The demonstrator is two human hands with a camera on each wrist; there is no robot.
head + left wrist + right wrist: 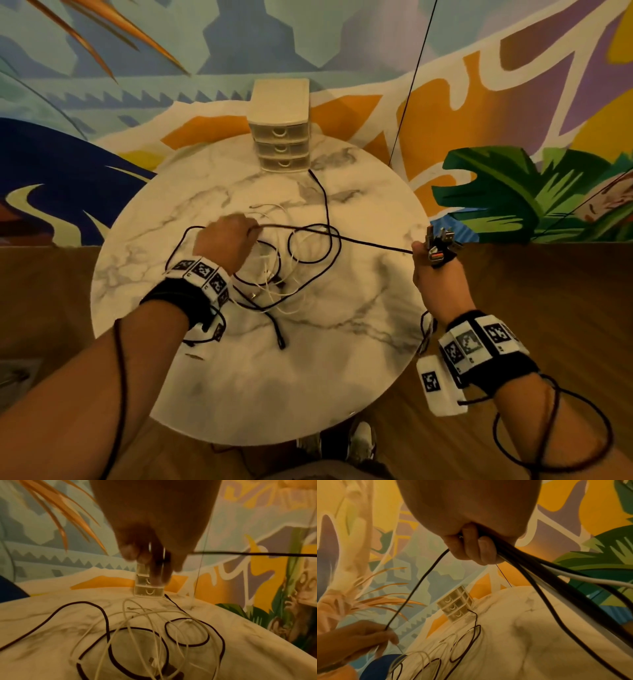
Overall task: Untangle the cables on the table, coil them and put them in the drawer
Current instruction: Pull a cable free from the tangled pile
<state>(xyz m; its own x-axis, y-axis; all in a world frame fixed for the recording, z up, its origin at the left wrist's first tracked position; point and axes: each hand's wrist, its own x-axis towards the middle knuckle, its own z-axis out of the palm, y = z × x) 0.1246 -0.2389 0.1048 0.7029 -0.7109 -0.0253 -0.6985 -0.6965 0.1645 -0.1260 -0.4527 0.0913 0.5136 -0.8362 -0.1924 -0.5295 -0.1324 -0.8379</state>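
A tangle of dark and white cables (284,274) lies in the middle of the round marble table (239,377). My left hand (224,240) hovers over the tangle and pinches one dark cable (359,241). That cable runs taut to my right hand (430,260) at the table's right edge. The right hand grips a bunch of cable ends, with their plugs (442,243) sticking up above the fist. In the right wrist view, dark and white cables (556,581) trail from the right hand (471,547). The small white drawer unit (281,137) stands at the far edge, all drawers closed.
One dark cable end (313,173) lies just in front of the drawer unit. Another dark plug (281,342) lies nearer me. A thin black cord (411,85) hangs along the painted wall, right of the drawer unit. Wooden floor surrounds the table; shoes (359,442) show beneath its near edge.
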